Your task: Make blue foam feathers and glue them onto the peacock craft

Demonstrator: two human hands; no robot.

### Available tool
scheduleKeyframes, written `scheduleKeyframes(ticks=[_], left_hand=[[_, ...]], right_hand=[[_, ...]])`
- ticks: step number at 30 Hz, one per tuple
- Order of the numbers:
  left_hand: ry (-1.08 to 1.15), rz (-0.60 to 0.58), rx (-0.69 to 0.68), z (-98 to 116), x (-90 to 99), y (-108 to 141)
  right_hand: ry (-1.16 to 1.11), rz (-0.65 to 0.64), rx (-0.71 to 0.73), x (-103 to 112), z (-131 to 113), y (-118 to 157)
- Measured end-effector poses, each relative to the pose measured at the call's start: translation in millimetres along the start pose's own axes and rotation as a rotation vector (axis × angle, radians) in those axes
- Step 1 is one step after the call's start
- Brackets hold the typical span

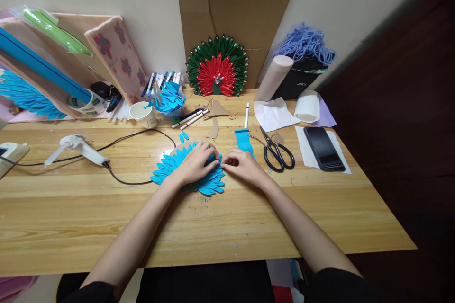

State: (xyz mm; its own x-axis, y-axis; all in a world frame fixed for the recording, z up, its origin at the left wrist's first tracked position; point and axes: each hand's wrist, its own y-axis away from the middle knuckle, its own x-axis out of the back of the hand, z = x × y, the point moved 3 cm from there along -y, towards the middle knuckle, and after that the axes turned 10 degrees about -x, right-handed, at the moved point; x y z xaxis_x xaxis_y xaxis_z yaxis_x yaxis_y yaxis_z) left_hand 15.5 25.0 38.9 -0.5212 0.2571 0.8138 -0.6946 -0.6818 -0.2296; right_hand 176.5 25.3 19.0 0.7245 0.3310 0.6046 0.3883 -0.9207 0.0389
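Observation:
A fan of blue paper petals [167, 166] lies on the wooden table, with a strip of bare cardboard at its upper left edge. Across the top of the petals rests my left hand [199, 161], fingers bent and thumb near the fingertips at the right side. My right hand [241, 164] is at the fan's right edge, its thumb and index finger pinched together on something too small to make out. A blue paper strip [243, 141] lies just above my right hand. Two loose blue petals [183, 137] are above the fan.
Black-handled scissors [279, 154] and a phone [323, 148] lie to the right. A white glue gun [83, 149] with its cord is at left. Behind are a paper cup [143, 114], a tub of blue pieces [171, 104], markers, and a red-green fan [217, 68] against cardboard.

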Motion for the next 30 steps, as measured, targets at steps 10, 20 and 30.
scheduleKeyframes(ticks=[10,20,30], left_hand=[[-0.197,-0.036,-0.029,16.8,-6.1,19.1],[-0.276,-0.040,0.027,20.3,-9.4,9.1],[-0.346,-0.107,0.050,25.7,-7.8,-1.4]], right_hand=[[0.056,-0.007,0.109,3.2,-2.6,7.9],[0.109,0.006,0.136,-2.2,-1.8,5.1],[0.116,0.022,0.145,-3.1,-1.6,3.8]])
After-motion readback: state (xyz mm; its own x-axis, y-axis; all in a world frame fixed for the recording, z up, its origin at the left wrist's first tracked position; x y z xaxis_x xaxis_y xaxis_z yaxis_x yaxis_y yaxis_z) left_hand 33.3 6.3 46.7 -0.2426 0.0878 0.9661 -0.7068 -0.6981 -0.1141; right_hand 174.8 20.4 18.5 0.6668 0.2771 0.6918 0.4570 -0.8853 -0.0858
